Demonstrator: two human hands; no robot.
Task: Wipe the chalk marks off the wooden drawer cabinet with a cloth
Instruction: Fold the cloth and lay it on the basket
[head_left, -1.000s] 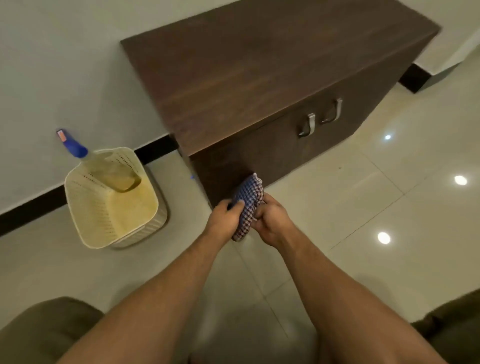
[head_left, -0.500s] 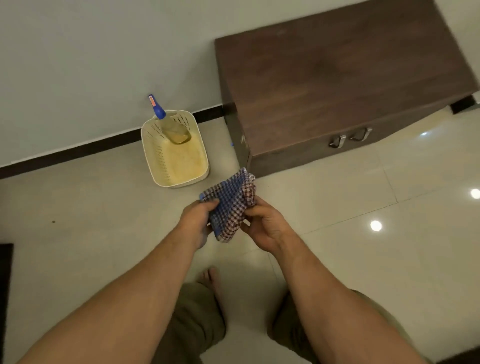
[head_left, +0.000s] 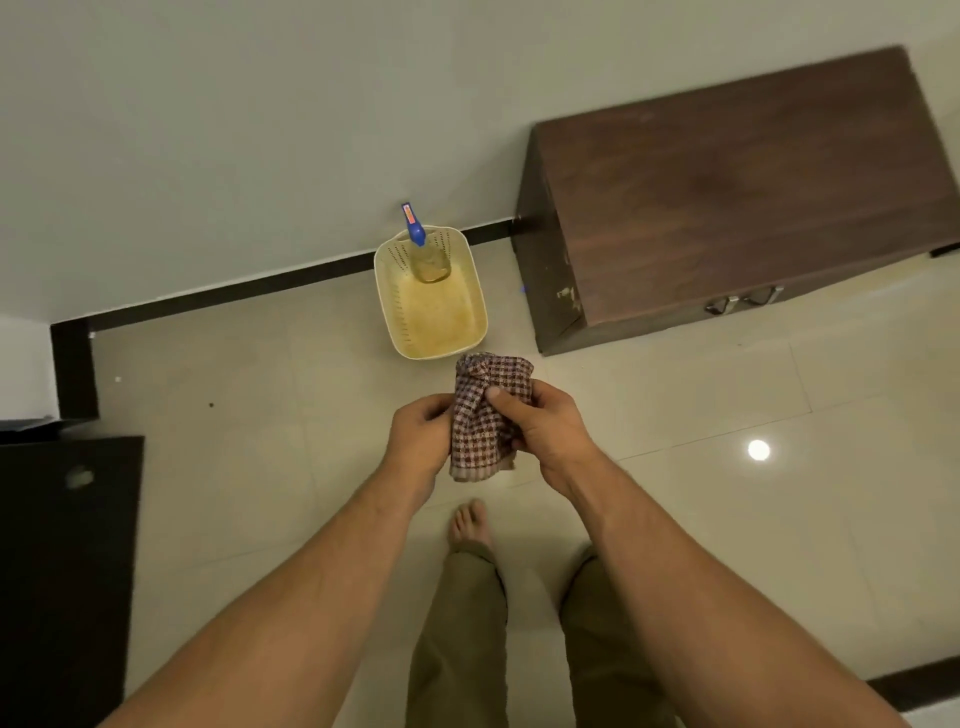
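A checked cloth (head_left: 483, 415) hangs bunched between both my hands, over the tiled floor. My left hand (head_left: 421, 441) grips its left edge and my right hand (head_left: 545, 431) pinches its right side with the thumb on top. The dark wooden drawer cabinet (head_left: 727, 197) stands against the wall at the upper right, apart from my hands. Pale chalk marks (head_left: 569, 296) show on its left side panel near the front corner. Two metal handles (head_left: 743, 301) are on its front.
A cream perforated basket (head_left: 400, 306) sits on the floor left of the cabinet, holding a spray bottle with a blue nozzle (head_left: 415, 228). A dark mat or furniture (head_left: 67, 545) fills the left edge. My legs and a bare foot (head_left: 470, 525) are below my hands.
The view has pulled back and up from the cabinet. The cloth came away from the cabinet's side and is now held lower, bunched between both hands in front of me.
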